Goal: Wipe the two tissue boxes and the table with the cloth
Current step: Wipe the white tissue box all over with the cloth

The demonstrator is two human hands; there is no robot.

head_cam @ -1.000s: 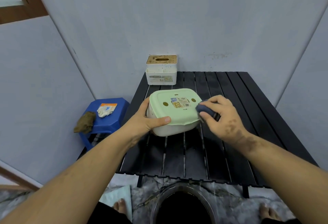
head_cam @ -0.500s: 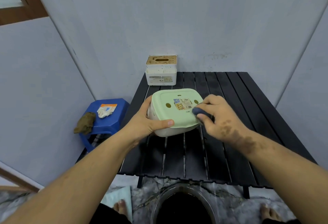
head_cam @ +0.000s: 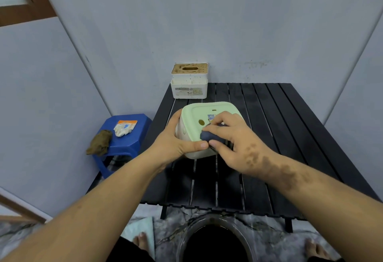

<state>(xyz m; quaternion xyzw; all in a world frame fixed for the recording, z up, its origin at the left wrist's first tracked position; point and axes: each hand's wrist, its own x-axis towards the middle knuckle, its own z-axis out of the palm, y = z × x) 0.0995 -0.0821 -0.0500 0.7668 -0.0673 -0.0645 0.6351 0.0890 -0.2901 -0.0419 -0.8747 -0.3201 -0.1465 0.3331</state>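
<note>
A pale green tissue box [head_cam: 194, 114] with a white body sits tilted toward me on the black slatted table [head_cam: 269, 137]. My left hand [head_cam: 176, 143] grips its left side, thumb along the near edge. My right hand [head_cam: 234, 139] holds a bunched dark blue cloth [head_cam: 209, 136] and presses it on the green face of the box, covering part of the label. A second tissue box [head_cam: 189, 81], white with a stained brown top, stands at the table's far left corner against the wall.
A blue plastic stool [head_cam: 126, 137] stands left of the table with a brown rag [head_cam: 99, 142] and a white glove packet [head_cam: 124, 128] on it. A dark round basin [head_cam: 213, 241] sits on the floor under the table's near edge, between my bare feet.
My right hand has slid the cloth leftward across the green face, from the right edge toward its near middle. The box has tipped further toward me in my left hand.
</note>
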